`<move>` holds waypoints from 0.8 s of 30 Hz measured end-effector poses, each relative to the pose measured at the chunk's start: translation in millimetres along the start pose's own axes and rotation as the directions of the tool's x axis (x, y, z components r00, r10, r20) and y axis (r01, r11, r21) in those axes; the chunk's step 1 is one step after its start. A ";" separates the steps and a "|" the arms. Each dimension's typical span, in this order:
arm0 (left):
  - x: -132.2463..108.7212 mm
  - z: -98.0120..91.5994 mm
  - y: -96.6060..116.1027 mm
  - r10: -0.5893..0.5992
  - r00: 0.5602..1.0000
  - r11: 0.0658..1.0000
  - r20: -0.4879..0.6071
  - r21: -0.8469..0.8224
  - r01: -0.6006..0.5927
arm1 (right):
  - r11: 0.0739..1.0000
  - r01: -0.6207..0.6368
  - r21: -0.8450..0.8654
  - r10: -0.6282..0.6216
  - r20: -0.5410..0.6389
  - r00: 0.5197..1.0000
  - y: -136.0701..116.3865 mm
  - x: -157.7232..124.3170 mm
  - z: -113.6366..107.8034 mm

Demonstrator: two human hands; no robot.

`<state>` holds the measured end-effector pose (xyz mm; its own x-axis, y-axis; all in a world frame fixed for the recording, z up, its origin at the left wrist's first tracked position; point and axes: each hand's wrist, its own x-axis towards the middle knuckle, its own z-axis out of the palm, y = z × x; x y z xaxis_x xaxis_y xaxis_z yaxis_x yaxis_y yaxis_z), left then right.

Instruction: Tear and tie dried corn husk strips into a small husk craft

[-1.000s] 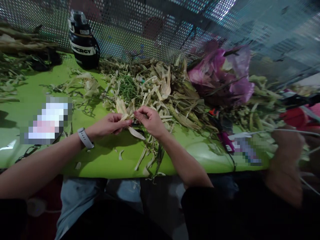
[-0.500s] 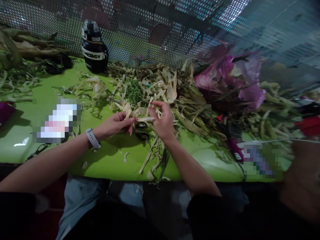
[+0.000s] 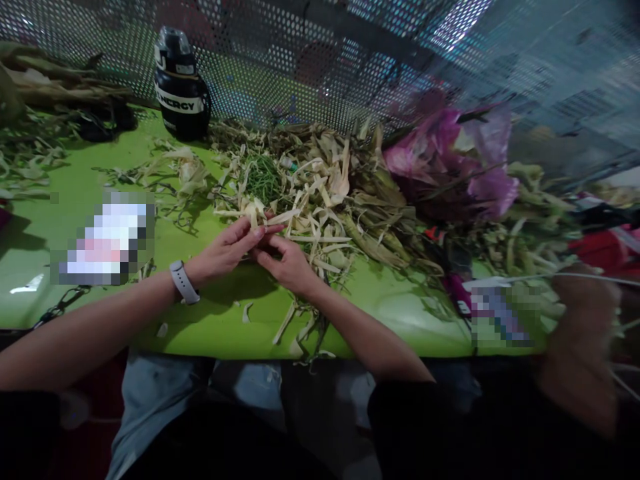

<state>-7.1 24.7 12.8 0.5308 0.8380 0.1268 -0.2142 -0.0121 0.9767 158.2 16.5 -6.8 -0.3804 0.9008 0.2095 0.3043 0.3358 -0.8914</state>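
My left hand (image 3: 233, 245) is closed around a pale folded piece of corn husk (image 3: 254, 215), which pokes up above the fingers. Against its fingertips rests my right hand (image 3: 287, 263), thumb and fingers drawn together; what they pinch is hidden. Pale husk strips (image 3: 325, 233) lie scattered just right of both hands. Behind them sits a tangled green bundle (image 3: 261, 177), with a small roll (image 3: 289, 163) beside it. Longer dried husks (image 3: 380, 230) are heaped farther right.
A black bottle (image 3: 181, 103) stands at the back left by the perforated metal screen (image 3: 250, 53). A blurred-out phone-like thing (image 3: 107, 233) lies left on the green table (image 3: 215, 327). A pink plastic bag (image 3: 445, 163) is back right. Another person's arm (image 3: 583, 333) reaches in at right.
My right hand has moved left and down to meet my left hand. The strip stretched between the hands no longer shows, and the black scissors handles are now covered.
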 end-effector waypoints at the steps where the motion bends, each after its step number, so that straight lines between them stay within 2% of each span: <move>1: 0.3 -0.2 0.3 -0.001 1.000 1.000 0.002 0.027 0.001 | 0.998 -0.020 0.057 0.019 0.011 1.000 0.6 0.3 -0.6; 5: 3.6 -5.8 0.5 0.009 0.999 0.994 -0.032 0.105 -0.006 | 0.992 -0.090 0.092 0.077 0.134 0.988 -2.8 0.6 -7.5; 10: 6.9 -12.3 7.0 0.044 0.998 0.973 -0.053 0.229 -0.031 | 0.970 -0.184 0.159 0.123 0.331 0.935 -10.2 0.1 -13.0; 14: 7.4 -13.9 8.6 0.038 0.998 0.981 -0.056 0.192 -0.026 | 0.959 -0.222 0.175 0.131 0.419 0.898 -14.6 0.7 -16.2; 17: 7.8 -16.2 5.3 0.006 0.996 0.998 -0.092 0.060 -0.001 | 0.952 -0.257 0.169 0.183 0.360 0.915 -12.3 2.6 -22.7; 20: 7.9 -18.0 0.6 -0.089 0.993 0.995 -0.080 -0.046 0.086 | 0.928 -0.282 0.244 0.252 0.150 0.956 -5.7 4.6 -28.5; 22: 7.6 -18.2 -1.7 -0.155 0.987 0.988 -0.043 -0.019 0.154 | 0.922 -0.262 0.286 0.262 0.041 0.964 -2.3 4.9 -29.1; 24: 7.5 -18.2 -2.1 -0.181 0.983 0.981 -0.034 0.070 0.183 | 0.927 -0.247 0.282 0.241 0.056 0.969 -1.5 4.6 -27.4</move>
<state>-17.5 40.9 8.5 0.5324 0.8445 -0.0584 -0.0554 0.1036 0.9931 179.9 27.6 6.6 -0.3443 0.9382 -0.0342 0.1301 0.0116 -0.9914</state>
